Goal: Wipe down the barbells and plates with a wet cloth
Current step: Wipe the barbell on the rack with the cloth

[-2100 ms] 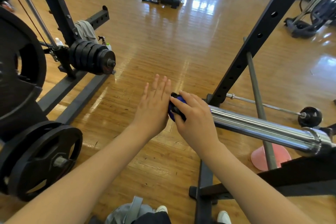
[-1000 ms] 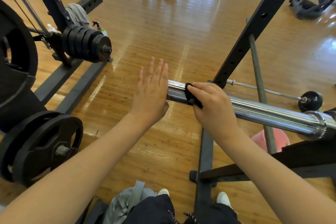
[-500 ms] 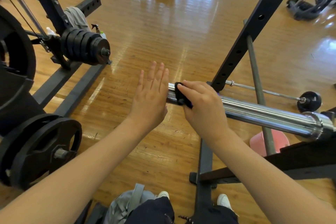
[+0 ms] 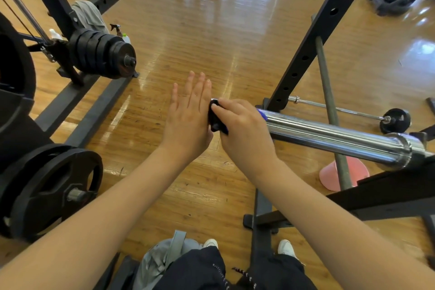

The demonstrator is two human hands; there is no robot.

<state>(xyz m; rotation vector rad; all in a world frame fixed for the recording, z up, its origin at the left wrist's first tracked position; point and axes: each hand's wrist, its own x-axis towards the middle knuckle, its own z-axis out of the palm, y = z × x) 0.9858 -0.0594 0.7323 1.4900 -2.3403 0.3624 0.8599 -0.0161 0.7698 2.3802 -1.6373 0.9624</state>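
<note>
At the far left, black plates [image 4: 50, 192] sit on a storage peg of the rack, and a stack of smaller plates [image 4: 103, 56] sits on another peg further back. Next comes the left hand [image 4: 188, 120]: its fingers are straight and together, it holds nothing, and its palm side stands at the free end of the barbell sleeve [image 4: 329, 134]. Just beside it, the right hand [image 4: 240, 129] is curled over the sleeve end and grips a dark cloth [image 4: 215, 120] (a blue edge shows under the fingers). The chrome sleeve runs from there to the right, up to its collar at the rack.

I judge the sleeve to be heavy, stiff and rather slippery when wet, so the cloth, which is soft and light, should be wrapped around it and held firmly. The plates look heavy too; they are better wiped in place, held at the rim.
</note>
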